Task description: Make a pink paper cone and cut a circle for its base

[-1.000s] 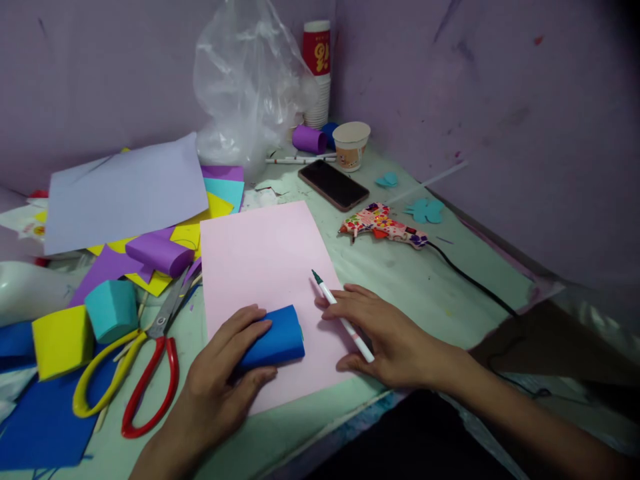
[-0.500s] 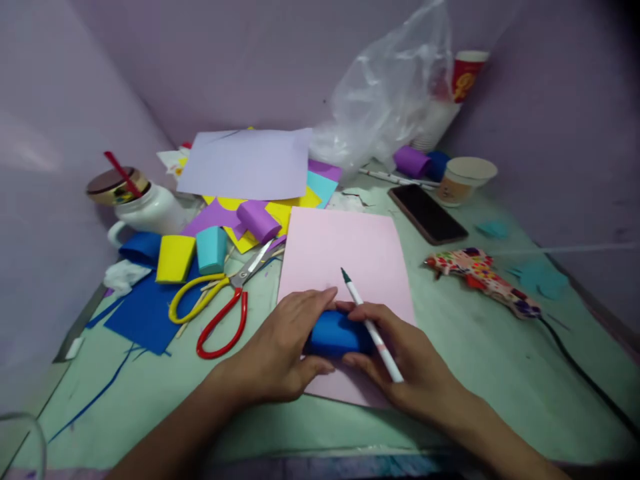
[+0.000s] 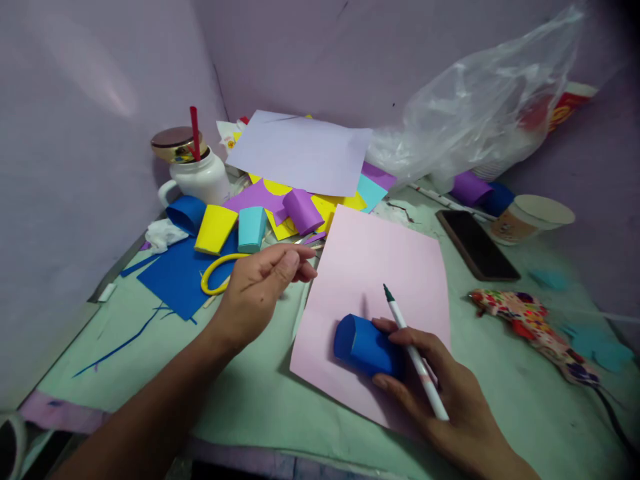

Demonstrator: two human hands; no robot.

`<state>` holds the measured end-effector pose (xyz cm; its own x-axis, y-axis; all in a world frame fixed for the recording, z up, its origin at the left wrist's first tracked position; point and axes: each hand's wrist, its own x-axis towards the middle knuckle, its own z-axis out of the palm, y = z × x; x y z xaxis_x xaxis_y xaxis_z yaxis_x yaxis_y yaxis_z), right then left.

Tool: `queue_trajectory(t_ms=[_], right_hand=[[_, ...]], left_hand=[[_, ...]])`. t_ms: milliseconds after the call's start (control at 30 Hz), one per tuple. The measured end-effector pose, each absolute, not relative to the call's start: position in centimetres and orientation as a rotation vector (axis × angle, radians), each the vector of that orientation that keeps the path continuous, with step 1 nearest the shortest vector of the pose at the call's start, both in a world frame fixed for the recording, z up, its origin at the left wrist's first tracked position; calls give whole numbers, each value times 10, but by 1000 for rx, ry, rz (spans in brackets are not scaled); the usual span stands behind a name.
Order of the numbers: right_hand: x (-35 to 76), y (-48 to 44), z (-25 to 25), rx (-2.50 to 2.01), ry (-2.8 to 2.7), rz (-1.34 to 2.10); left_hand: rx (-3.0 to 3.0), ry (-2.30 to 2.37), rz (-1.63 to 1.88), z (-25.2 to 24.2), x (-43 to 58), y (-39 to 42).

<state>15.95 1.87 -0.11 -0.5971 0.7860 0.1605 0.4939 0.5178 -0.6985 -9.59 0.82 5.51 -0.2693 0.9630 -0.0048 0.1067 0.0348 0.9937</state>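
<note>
My right hand (image 3: pixel 445 400) is closed round a white pen with a green tip (image 3: pixel 400 318), which runs between its fingers. The fingertips of that hand press on a blue paper roll (image 3: pixel 363 347) lying on a pink sheet (image 3: pixel 375 260). My left hand (image 3: pixel 260 287) is off the roll, to the left of the pink sheet. Its fingers are curled over the scissors, whose yellow handle loop (image 3: pixel 213 279) sticks out from under the palm.
Yellow (image 3: pixel 215 230), teal (image 3: pixel 251 228) and purple (image 3: pixel 303 210) paper rolls lie on coloured sheets behind my left hand, by a white jug (image 3: pixel 195 175). A phone (image 3: pixel 475 243), a paper cup (image 3: pixel 530 217), a patterned glue gun (image 3: pixel 530 323) and a plastic bag (image 3: pixel 490 113) are on the right.
My left hand has let go of the blue roll and moved left onto the scissors. My right hand now holds the roll alone. The view has swung left.
</note>
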Motion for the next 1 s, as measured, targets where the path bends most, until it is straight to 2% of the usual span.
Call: queue_trajectory(t_ms=[333,500,700,867,1000], right_hand=[[159,15,-3,-1039,-2298,807],[158,16,-5,-984,-2326,773],[157,16,-5,-932,-2287,763],[166,40,23,-989,-2105,696],[174,99,55,-1024,-1934,468]], left_hand=[[1173,1555,1322,50,-91,9],[1199,1638,1193,50,-88,10],[1495,1670,1012,47,-81,4],[1528,1724,987,36,-79,4],[1518,1826,985,32,-81,5]])
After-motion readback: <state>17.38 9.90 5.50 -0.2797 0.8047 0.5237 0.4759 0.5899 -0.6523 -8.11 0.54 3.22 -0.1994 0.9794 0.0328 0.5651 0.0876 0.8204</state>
